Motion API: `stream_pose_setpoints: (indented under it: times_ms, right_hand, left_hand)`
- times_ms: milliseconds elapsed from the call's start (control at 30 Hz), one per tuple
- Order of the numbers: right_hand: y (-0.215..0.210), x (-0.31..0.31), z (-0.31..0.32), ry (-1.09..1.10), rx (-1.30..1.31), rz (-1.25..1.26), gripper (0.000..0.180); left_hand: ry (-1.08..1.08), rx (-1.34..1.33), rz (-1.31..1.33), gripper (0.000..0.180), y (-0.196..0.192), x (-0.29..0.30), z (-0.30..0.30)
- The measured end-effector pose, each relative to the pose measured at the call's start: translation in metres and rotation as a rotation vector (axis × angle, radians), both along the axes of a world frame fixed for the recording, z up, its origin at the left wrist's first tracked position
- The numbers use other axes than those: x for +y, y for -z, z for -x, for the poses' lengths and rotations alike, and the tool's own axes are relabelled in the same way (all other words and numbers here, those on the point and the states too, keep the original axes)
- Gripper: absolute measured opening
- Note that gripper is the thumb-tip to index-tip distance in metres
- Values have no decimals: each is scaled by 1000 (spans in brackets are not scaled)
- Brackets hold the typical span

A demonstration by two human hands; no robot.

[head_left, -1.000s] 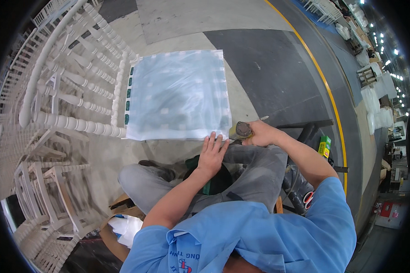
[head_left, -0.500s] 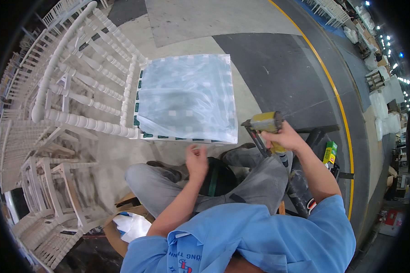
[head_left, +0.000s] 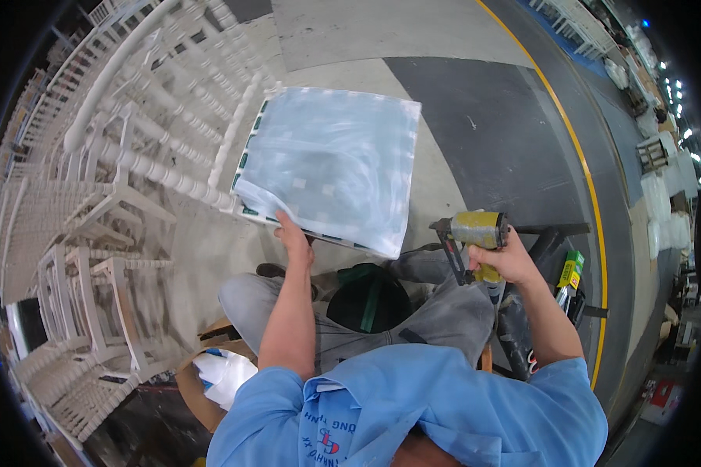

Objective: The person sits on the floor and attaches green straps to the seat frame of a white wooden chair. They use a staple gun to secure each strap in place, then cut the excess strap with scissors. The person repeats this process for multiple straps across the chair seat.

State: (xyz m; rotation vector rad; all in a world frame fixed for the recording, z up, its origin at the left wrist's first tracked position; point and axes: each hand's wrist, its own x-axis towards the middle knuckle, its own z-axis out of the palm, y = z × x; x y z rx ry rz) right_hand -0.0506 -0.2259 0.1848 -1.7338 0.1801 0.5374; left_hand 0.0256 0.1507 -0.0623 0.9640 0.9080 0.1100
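My left hand (head_left: pixel 294 236) grips the near edge of a square seat cushion wrapped in clear plastic (head_left: pixel 331 165), which rests on a white chair (head_left: pixel 163 163) lying on its side in front of me. My right hand (head_left: pixel 509 258) holds a yellow pneumatic stapler (head_left: pixel 475 233) by its handle, raised to the right of the cushion and apart from it. I sit with my grey-trousered knees (head_left: pixel 413 311) below the cushion, and a dark round object (head_left: pixel 366 300) lies on my lap.
Stacks of white chairs (head_left: pixel 62 257) fill the left side. A yellow floor line (head_left: pixel 580 179) curves along a dark mat on the right. A white crumpled bag (head_left: pixel 222 373) lies by a round brown stool at lower left. Small green and yellow boxes (head_left: pixel 570 271) sit at right.
My right hand has lifted the yellow stapler up to the cushion's right. My left hand moved from my lap to the cushion's near edge, and the cushion has tilted and shifted.
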Motion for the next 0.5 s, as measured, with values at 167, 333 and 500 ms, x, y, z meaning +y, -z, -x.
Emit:
stream_pose_setpoints:
  times_ms: [167, 333, 500]
  right_hand:
    - [3, 34, -12, -120, 47, 23, 39]
    - [8, 64, -28, -314, 38, 3, 40]
    - [2, 62, -34, -287, 30, 108, 53]
  left_hand:
    - [187, 34, -27, 79, 4, 59, -28]
    - [359, 45, -101, 88, -12, 139, -33]
    - [380, 285, -251, 78, -38, 85, 16]
